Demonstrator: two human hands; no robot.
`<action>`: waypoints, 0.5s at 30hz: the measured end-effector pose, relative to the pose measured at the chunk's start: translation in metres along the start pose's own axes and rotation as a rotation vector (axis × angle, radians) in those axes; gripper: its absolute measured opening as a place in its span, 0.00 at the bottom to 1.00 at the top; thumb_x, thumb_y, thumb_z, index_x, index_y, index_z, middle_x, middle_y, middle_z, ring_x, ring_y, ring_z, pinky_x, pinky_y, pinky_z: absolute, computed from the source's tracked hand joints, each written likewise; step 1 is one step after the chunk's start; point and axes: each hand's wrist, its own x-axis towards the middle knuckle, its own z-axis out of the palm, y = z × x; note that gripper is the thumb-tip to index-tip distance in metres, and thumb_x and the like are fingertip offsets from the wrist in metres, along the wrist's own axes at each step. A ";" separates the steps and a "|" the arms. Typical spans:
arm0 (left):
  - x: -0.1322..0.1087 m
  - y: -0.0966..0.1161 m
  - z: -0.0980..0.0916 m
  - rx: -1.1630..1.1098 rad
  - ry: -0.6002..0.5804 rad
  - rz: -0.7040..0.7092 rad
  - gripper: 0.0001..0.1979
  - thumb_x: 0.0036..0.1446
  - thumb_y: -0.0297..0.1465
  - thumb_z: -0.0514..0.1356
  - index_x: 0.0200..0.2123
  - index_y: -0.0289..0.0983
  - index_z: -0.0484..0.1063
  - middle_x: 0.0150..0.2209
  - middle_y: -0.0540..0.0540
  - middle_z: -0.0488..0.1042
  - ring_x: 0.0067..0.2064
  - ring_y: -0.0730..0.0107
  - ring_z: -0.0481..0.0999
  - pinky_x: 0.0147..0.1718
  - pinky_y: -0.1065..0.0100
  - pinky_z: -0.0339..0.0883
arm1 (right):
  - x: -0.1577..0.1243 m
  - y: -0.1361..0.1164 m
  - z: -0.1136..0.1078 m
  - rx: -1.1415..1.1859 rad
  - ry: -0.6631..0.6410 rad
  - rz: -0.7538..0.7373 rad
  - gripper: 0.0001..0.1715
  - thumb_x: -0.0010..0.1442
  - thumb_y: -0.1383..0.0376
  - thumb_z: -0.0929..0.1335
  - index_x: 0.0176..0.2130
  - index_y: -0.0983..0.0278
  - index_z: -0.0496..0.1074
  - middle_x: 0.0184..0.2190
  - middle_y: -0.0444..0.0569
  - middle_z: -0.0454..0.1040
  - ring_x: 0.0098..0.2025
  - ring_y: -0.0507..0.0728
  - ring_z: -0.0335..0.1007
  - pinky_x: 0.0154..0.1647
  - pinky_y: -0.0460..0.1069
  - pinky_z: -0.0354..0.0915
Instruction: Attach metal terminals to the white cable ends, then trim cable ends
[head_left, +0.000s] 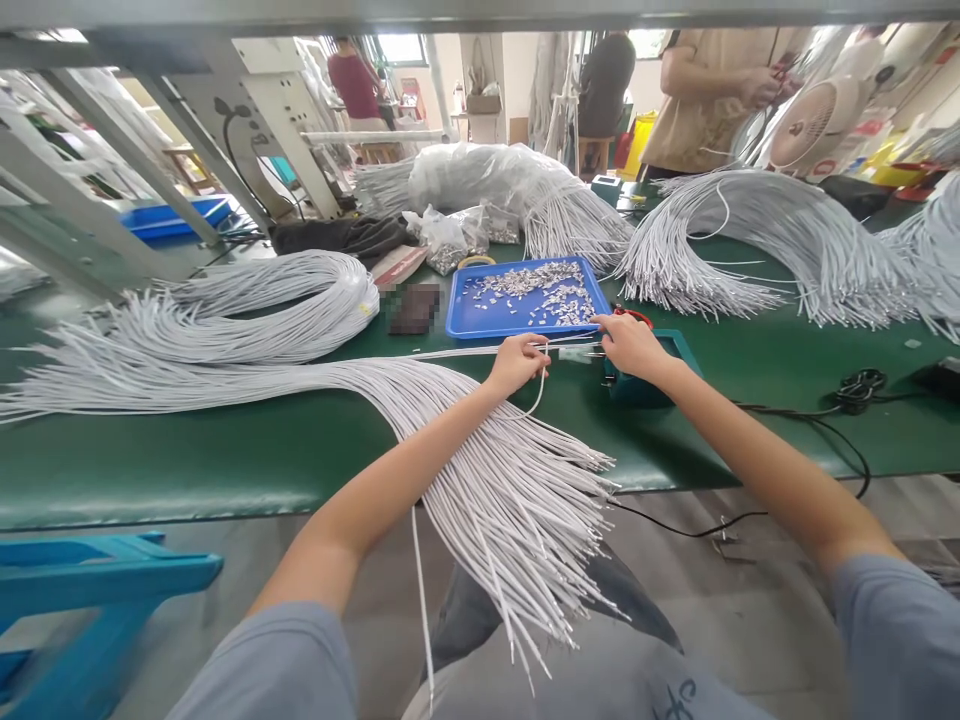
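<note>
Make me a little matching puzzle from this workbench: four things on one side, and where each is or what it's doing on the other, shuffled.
Things:
1. blue tray
2. big white cable bundle
3. fan
4. left hand

Places and states:
A. pinches a single white cable
B. holds small silvery pieces
C. stands at the far right side
D. hangs over the near edge of the green table

Pairs: 1-B, 2-D, 3-C, 4-A.
</note>
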 end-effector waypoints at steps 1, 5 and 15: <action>-0.002 0.002 0.000 0.006 0.013 0.015 0.13 0.50 0.17 0.62 0.41 0.30 0.73 0.21 0.50 0.76 0.21 0.73 0.76 0.19 0.75 0.63 | 0.000 0.000 -0.001 0.014 0.028 -0.001 0.31 0.61 0.74 0.56 0.61 0.71 0.66 0.53 0.62 0.75 0.57 0.68 0.68 0.55 0.59 0.65; -0.021 0.010 0.006 0.085 0.019 0.188 0.13 0.53 0.22 0.62 0.44 0.32 0.74 0.27 0.48 0.79 0.25 0.72 0.77 0.26 0.73 0.70 | -0.002 -0.008 -0.004 0.315 0.293 -0.067 0.27 0.61 0.73 0.57 0.54 0.72 0.72 0.48 0.61 0.77 0.52 0.62 0.72 0.55 0.55 0.66; -0.072 0.008 0.031 0.876 -0.362 1.539 0.14 0.66 0.25 0.49 0.37 0.31 0.75 0.23 0.47 0.77 0.25 0.72 0.76 0.22 0.71 0.64 | -0.026 -0.055 0.056 0.935 -0.305 -0.409 0.12 0.55 0.69 0.65 0.37 0.67 0.77 0.32 0.47 0.80 0.34 0.53 0.75 0.36 0.47 0.70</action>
